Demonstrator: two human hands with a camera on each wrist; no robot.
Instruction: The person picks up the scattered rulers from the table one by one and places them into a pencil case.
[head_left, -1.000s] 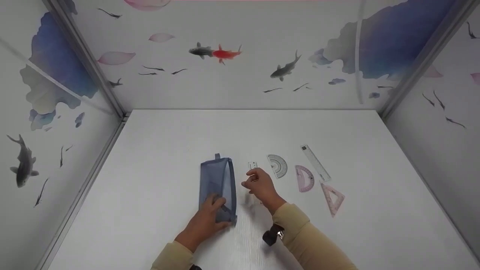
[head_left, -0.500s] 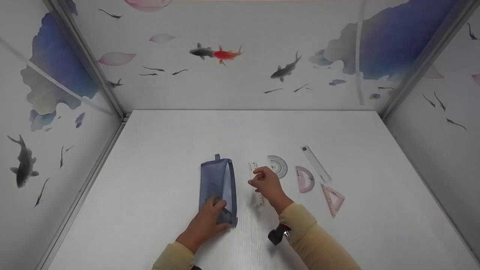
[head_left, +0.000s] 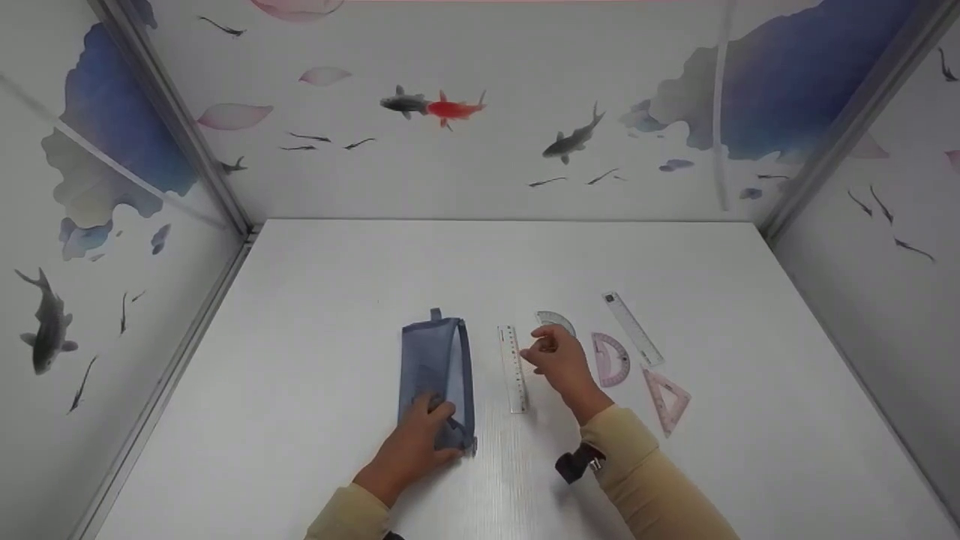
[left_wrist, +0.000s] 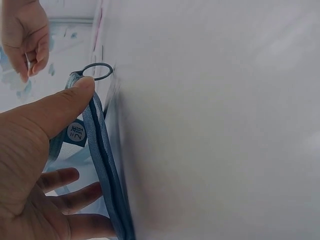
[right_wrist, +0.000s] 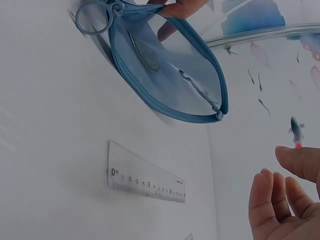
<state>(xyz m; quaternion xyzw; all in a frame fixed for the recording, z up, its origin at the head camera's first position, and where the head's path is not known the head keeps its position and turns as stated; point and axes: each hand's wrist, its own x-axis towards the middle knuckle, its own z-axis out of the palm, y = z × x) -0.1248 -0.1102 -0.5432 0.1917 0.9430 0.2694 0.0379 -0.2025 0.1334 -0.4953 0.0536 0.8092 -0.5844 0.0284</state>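
In the head view, my left hand grips the near end of a blue mesh pencil case. Its thumb presses on the zip edge in the left wrist view, beside the ring pull. The case's mouth gapes, and a curved clear piece shows in it from the right wrist. My right hand hovers with loosely curled fingers and nothing in them. It partly covers a clear protractor. Between the case and that hand lies a clear ruler.
Right of my right hand lie a pink protractor, a second clear ruler and a pink set square. The white table is bounded by walls printed with fish and petals.
My right hand has moved rightward off the near clear ruler, which now shows in full, and over part of the clear protractor. The left hand and pencil case stay put.
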